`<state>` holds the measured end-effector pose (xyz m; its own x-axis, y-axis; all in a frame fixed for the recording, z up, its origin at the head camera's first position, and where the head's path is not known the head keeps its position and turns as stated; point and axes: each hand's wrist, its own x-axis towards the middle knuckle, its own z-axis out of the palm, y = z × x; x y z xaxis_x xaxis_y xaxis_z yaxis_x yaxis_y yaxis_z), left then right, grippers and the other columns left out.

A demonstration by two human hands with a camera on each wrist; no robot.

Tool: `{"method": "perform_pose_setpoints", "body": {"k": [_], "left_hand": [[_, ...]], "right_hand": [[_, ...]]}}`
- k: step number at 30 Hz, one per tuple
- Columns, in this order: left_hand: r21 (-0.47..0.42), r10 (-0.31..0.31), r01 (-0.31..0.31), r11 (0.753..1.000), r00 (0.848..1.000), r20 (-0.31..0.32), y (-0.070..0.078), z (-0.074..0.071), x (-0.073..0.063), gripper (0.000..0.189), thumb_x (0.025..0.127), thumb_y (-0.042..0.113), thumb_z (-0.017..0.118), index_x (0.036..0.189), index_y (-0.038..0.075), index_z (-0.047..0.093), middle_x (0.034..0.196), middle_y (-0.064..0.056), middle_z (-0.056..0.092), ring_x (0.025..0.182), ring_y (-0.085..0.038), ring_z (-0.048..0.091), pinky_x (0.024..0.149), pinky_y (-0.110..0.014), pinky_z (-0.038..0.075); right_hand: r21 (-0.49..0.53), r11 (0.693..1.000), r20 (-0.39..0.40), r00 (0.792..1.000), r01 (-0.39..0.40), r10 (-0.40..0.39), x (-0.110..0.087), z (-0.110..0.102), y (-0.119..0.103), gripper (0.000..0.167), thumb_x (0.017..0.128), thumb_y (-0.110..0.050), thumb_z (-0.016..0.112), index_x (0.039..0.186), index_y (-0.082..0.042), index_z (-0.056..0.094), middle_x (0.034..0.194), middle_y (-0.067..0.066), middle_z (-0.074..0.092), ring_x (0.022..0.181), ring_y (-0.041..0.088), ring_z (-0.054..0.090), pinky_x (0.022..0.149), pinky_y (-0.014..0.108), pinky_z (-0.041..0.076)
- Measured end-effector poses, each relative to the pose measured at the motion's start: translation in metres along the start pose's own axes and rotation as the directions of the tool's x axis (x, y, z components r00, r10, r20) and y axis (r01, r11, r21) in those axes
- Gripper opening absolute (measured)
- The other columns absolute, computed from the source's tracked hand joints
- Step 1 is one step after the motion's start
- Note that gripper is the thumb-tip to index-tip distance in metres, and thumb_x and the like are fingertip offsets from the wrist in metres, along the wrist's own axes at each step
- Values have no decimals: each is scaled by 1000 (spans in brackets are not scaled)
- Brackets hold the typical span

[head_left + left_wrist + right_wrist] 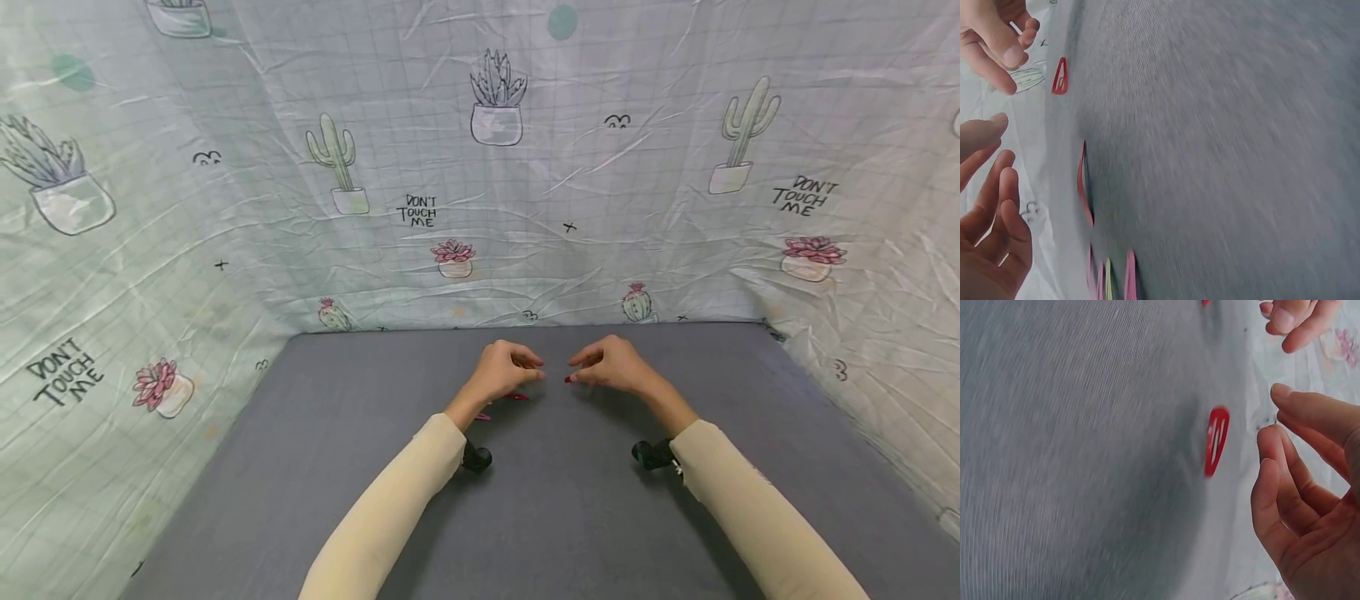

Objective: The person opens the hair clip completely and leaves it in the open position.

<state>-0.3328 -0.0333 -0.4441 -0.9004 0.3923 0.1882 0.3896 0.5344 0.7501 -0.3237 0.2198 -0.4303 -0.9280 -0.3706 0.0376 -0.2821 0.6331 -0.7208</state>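
My left hand hovers over the grey tabletop, its thumb and fingertips apart with nothing between them. Beneath it lie a red snap hair clip and, nearer the wrist, pink hair clips and a yellow-green hair clip. Opposite, my right hand has its fingers loosely bent and the thumb apart from them. Another red snap hair clip appears just by its fingertips, outside the fingers; whether it touches the table cannot be told. The two hands face each other with a gap between.
A grey cloth-covered table stretches around both hands. Behind and at the sides hangs a pale curtain printed with cacti. Black wrist cameras sit under both cream sleeves.
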Motion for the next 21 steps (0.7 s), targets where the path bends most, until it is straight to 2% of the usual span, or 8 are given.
{"method": "perform_pose_setpoints", "body": {"k": [6, 11, 17, 21], "left_hand": [[23, -3, 3, 1000, 1000, 2, -12, -17, -14, 23, 88, 21, 83, 107, 8, 82, 93, -3, 80, 75, -10, 69, 65, -27, 55], [44, -7, 7, 999, 1000, 9, -22, -27, -25, 22, 87, 19, 83, 106, 7, 83, 93, -5, 80, 74, -11, 69, 64, -27, 56], [97, -47, 44, 994, 998, 37, -29, -32, -30, 19, 86, 17, 84, 102, 8, 84, 91, -4, 81, 69, -9, 69, 62, -26, 55], [145, -76, 66, 987, 995, 64, -31, -33, -30, 18, 84, 20, 86, 100, 13, 85, 92, 0, 82, 73, -7, 69, 64, -25, 54]], "right_hand": [[4, 998, 7, 998, 57, -57, 5, 15, -16, 35, 89, -17, 81, 118, 1, 77, 90, 9, 79, 77, 35, 73, 62, 31, 55], [21, 995, 20, 995, 97, -98, 8, 32, -27, 34, 89, -15, 81, 117, 3, 76, 89, 11, 79, 74, 34, 73, 61, 30, 56], [20, 997, 28, 997, 77, -78, 13, 55, -34, 29, 90, -14, 80, 115, 1, 78, 88, 11, 79, 66, 25, 72, 57, 31, 54], [14, 999, 21, 999, 48, -49, 15, 67, -36, 24, 89, -12, 79, 110, 0, 80, 84, 9, 79, 62, 18, 69, 56, 31, 53]]}}
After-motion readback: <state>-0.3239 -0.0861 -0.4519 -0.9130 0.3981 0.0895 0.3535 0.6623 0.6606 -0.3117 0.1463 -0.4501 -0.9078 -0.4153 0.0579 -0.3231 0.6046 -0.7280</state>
